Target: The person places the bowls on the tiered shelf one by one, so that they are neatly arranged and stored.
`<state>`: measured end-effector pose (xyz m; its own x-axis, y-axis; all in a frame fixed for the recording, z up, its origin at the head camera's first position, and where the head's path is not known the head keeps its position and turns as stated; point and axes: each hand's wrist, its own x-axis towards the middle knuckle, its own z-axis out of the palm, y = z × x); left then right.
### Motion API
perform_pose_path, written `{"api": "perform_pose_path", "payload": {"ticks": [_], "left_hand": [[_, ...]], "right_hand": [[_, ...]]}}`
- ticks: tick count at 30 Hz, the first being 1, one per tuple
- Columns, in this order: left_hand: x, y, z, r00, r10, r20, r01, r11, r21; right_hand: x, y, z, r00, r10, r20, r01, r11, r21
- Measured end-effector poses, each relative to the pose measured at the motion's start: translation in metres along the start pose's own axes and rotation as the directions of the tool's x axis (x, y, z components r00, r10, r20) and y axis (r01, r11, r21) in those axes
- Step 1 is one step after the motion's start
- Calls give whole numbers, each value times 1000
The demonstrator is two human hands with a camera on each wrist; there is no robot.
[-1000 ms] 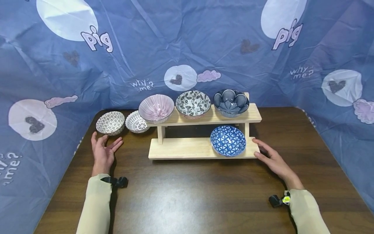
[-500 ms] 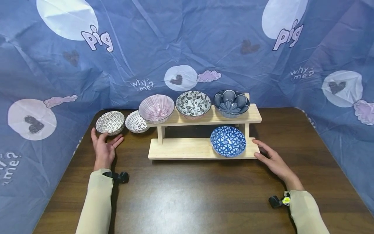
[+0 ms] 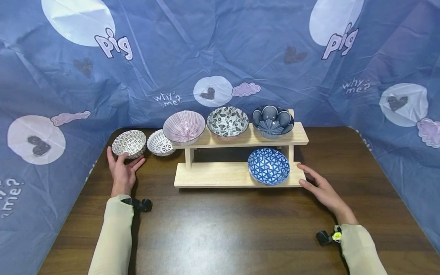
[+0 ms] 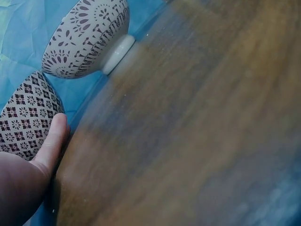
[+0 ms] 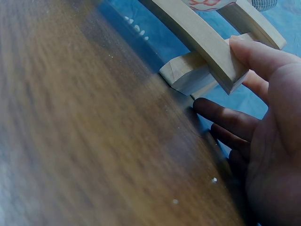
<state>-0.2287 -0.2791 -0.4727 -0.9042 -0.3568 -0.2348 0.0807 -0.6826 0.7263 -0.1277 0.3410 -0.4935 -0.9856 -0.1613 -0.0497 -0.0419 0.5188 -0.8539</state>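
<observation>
My left hand (image 3: pixel 123 177) is at a small bowl (image 3: pixel 129 142) with a brown-and-white lattice pattern, at the table's far left. Its fingers reach the bowl's left and near sides. In the left wrist view, one straight finger (image 4: pixel 54 139) lies along the bowl's patterned outside (image 4: pixel 30 117). My right hand (image 3: pixel 324 193) holds the right end of the lower board of a two-tier wooden stand (image 3: pixel 216 173), thumb and forefinger on its edges. In the right wrist view, the thumb touches the board's end (image 5: pixel 221 66) while the other fingers extend below it. A blue triangle-patterned bowl (image 3: pixel 269 166) sits on that board.
A pink-striped bowl (image 3: pixel 184 128), a leaf-patterned bowl (image 3: pixel 227 121) and a dark blue petal bowl (image 3: pixel 273 121) line the upper board. A white scalloped bowl (image 3: pixel 159 143) stands between the lattice bowl and the stand. Blue printed cloth (image 3: pixel 220 49) surrounds the brown table (image 3: pixel 223 229).
My left hand has moved slightly forward until its fingers meet the lattice bowl, which has shifted very slightly left. The right hand and the stand keep their places.
</observation>
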Motion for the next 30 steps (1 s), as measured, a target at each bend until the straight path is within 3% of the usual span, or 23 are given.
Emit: {"api": "perform_pose_path", "payload": {"ticks": [7, 14, 25, 30], "left_hand": [[2, 2, 2, 999, 34, 2, -34, 999, -21], [1, 1, 2, 999, 32, -23, -32, 999, -19], [-14, 8, -3, 998, 53, -21, -52, 998, 22], [-22, 14, -8, 999, 50, -1, -50, 999, -20]], "right_hand": [[0, 0, 1, 1000, -9, -14, 9, 1000, 4], [0, 1, 2, 1000, -26, -12, 26, 999, 20], [0, 0, 0, 1000, -24, -7, 24, 1000, 16], [1, 0, 1, 1000, -29, -4, 29, 999, 20]]}}
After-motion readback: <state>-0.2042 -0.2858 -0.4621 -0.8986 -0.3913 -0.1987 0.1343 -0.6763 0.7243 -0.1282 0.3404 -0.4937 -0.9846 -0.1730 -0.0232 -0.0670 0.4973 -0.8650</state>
